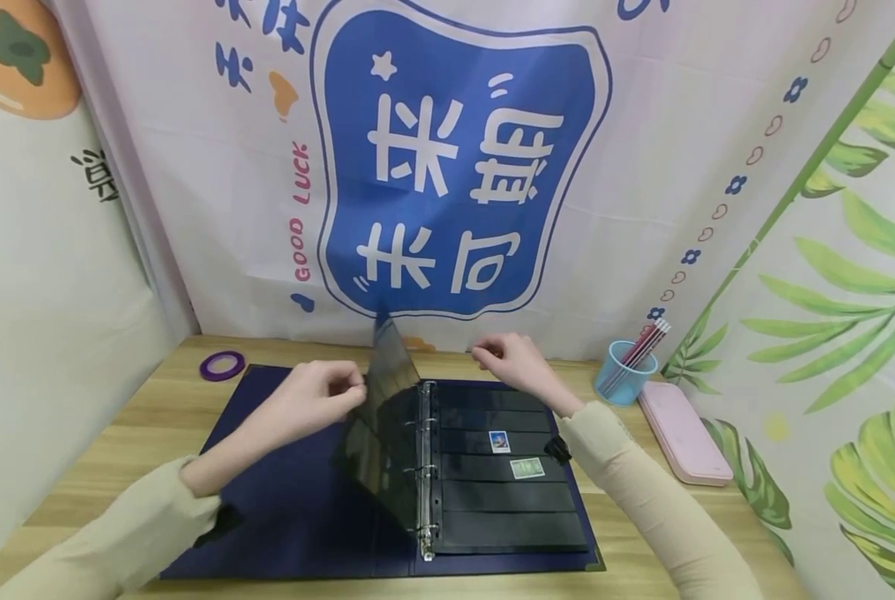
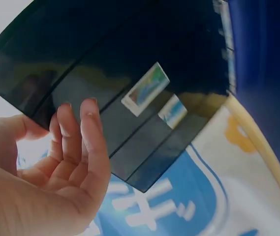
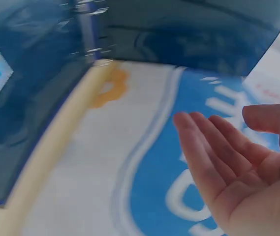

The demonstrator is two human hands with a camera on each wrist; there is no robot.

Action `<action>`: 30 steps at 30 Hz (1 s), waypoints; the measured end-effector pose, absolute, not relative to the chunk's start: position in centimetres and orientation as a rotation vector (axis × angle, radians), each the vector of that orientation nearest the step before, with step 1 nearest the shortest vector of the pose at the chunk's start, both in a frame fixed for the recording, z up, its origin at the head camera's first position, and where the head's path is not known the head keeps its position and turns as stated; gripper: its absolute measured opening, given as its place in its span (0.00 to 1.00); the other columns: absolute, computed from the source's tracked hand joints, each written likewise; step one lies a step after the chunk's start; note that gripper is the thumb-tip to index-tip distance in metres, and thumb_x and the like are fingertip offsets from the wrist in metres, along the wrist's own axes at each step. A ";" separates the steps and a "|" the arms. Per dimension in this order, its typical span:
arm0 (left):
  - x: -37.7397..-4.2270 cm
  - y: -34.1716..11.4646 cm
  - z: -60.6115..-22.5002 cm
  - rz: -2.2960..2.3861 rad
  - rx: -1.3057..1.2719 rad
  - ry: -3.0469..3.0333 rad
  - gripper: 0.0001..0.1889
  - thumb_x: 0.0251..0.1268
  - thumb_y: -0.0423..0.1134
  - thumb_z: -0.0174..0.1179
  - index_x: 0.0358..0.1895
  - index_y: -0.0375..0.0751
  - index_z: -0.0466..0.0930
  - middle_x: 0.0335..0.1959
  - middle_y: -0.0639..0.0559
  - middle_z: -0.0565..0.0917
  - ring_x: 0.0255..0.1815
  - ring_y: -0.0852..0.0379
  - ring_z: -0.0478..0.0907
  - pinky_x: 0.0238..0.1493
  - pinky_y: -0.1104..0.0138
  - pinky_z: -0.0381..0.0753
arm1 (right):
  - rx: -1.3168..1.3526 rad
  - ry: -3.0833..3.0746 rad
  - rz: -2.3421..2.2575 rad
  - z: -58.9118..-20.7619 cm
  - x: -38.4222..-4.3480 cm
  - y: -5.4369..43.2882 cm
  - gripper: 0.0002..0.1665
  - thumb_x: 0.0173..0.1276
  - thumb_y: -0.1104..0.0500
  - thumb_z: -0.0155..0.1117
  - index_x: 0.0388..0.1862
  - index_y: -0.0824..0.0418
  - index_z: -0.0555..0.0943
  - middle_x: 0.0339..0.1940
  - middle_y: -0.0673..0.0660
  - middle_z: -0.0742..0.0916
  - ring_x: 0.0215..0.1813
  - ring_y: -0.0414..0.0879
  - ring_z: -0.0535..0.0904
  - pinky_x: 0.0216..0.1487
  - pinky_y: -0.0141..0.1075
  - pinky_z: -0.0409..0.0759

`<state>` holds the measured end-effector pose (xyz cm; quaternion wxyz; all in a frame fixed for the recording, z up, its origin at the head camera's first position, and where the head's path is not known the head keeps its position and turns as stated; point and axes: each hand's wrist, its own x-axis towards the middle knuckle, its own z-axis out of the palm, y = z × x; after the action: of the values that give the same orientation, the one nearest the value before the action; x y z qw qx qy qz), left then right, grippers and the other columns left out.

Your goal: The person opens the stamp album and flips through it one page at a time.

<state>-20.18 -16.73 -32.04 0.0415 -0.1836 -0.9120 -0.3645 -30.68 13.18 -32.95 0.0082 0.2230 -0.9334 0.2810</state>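
Observation:
In the head view, a dark blue ring binder (image 1: 267, 500) lies spread on the table, one black stock page (image 1: 387, 425) standing up from its rings. My left hand (image 1: 316, 392) is at the left side of that page. Its loosely bent fingers lie in front of the page near the edge in the left wrist view; whether they touch is unclear. Two stamps, a larger one (image 2: 146, 89) and a smaller one (image 2: 173, 111), show on this page. Above the binder's right half, my right hand (image 1: 515, 362) holds nothing. Below it, another black page (image 1: 507, 496) carries two stamps (image 1: 526, 468).
A purple tape roll (image 1: 222, 365) lies by the binder's upper left corner. To the right stand a blue cup (image 1: 620, 375) with pencils and a pink case (image 1: 686, 433). A printed cloth (image 1: 462, 167) hangs behind the table.

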 end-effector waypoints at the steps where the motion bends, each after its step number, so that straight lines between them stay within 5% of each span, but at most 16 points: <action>1: -19.8 -17.5 -32.2 -1.116 -0.555 -2.804 0.07 0.66 0.35 0.55 0.28 0.46 0.78 0.17 0.57 0.74 0.19 0.62 0.70 0.26 0.70 0.69 | 0.683 -2.920 0.856 -33.7 -30.8 13.8 0.16 0.76 0.53 0.56 0.48 0.61 0.86 0.39 0.58 0.91 0.34 0.44 0.84 0.38 0.36 0.80; 7: -18.5 -21.6 -33.6 -1.188 -0.539 -2.884 0.08 0.70 0.40 0.58 0.31 0.43 0.79 0.19 0.55 0.79 0.22 0.63 0.76 0.27 0.70 0.76 | 0.591 -2.936 0.833 -38.4 -31.1 17.6 0.17 0.75 0.57 0.57 0.52 0.67 0.84 0.48 0.64 0.89 0.48 0.56 0.86 0.52 0.49 0.83; 15: -18.2 -26.3 -37.7 -1.458 -0.431 -3.058 0.13 0.74 0.43 0.56 0.38 0.34 0.81 0.23 0.51 0.82 0.25 0.59 0.81 0.29 0.65 0.84 | 0.620 -3.007 0.854 -43.4 -31.2 20.8 0.21 0.76 0.59 0.55 0.58 0.74 0.78 0.54 0.69 0.86 0.55 0.61 0.83 0.57 0.53 0.80; 23: -18.5 -28.7 -41.7 -1.557 -0.364 -3.114 0.13 0.74 0.39 0.56 0.36 0.29 0.79 0.24 0.51 0.83 0.25 0.59 0.81 0.27 0.68 0.82 | 0.630 -2.993 0.798 -45.9 -31.5 22.8 0.23 0.76 0.58 0.56 0.61 0.74 0.76 0.59 0.71 0.83 0.62 0.65 0.79 0.62 0.58 0.75; 30: -18.7 -28.9 -44.2 -1.381 -0.322 -3.168 0.13 0.70 0.39 0.60 0.29 0.35 0.81 0.20 0.52 0.82 0.18 0.58 0.79 0.20 0.70 0.76 | 0.686 -2.974 0.738 -47.0 -31.8 24.3 0.28 0.76 0.57 0.56 0.67 0.73 0.72 0.66 0.72 0.77 0.69 0.67 0.72 0.69 0.60 0.69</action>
<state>-18.73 -28.90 -44.17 -0.1638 -0.0914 -0.9004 -0.3927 -31.85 24.25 -46.97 0.0008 0.2185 -0.9471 0.2351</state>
